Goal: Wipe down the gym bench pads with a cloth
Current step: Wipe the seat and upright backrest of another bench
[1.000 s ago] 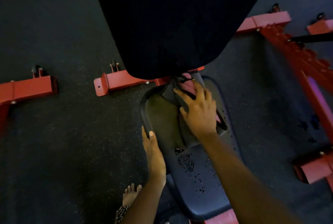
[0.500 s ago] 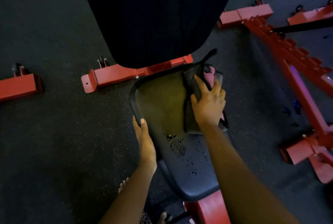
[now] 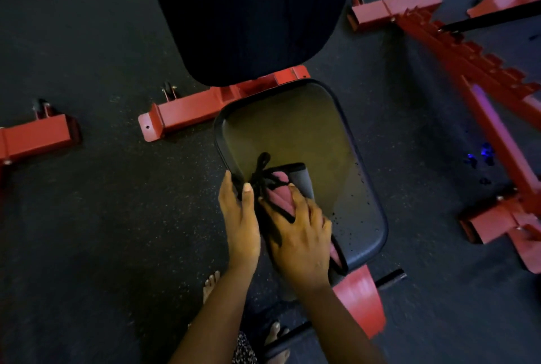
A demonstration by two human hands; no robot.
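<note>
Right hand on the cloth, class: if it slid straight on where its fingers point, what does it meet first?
Likely just the bare black padded seat up to its far rim, then the dark back pad; depth there is unclear.

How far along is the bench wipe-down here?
Done: the seat pad looks droplet-free across its far half. In hand: right hand presses the cloth on its near left; left hand holds its edge. Left: droplets along its right side; back pad unclear.

Speckled black rubber floor (image 3: 102,217) spreads all round my grip (image 3: 295,231). Well right of it stands a red notched rack (image 3: 474,62), and far left a red frame foot (image 3: 38,135). My bare foot (image 3: 211,284) is down-left, near.
</note>
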